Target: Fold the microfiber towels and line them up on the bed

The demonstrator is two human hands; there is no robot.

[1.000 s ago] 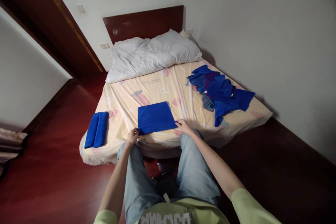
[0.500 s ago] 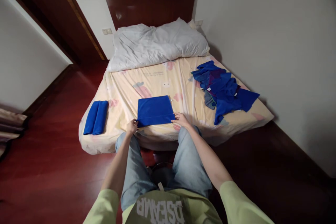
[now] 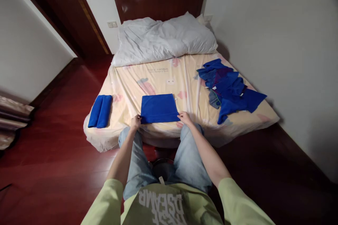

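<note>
A blue cloth [image 3: 159,108] lies flat on the bed near its front edge, with a narrow folded band along the side closest to me. My left hand [image 3: 136,122] pinches its near left corner. At the near right corner, my right hand [image 3: 185,117] grips the cloth between thumb and fingers. Two rolled or folded blue cloths [image 3: 100,111] lie side by side at the bed's left edge. On the right of the bed is a loose heap of crumpled blue cloths [image 3: 229,89], with some purple and grey-blue pieces among them.
The bed [image 3: 126,88] has a yellow patterned sheet. A grey-white quilt [image 3: 163,38] lies before the dark wooden headboard [image 3: 161,1]. My knees are at the bed's front edge. A curtain [image 3: 13,116] hangs at the far left.
The camera view has shifted slightly, so the bed and its contents sit a little higher and further right. Both hands still hold the near corners, and the cloth's near edge looks straighter.
</note>
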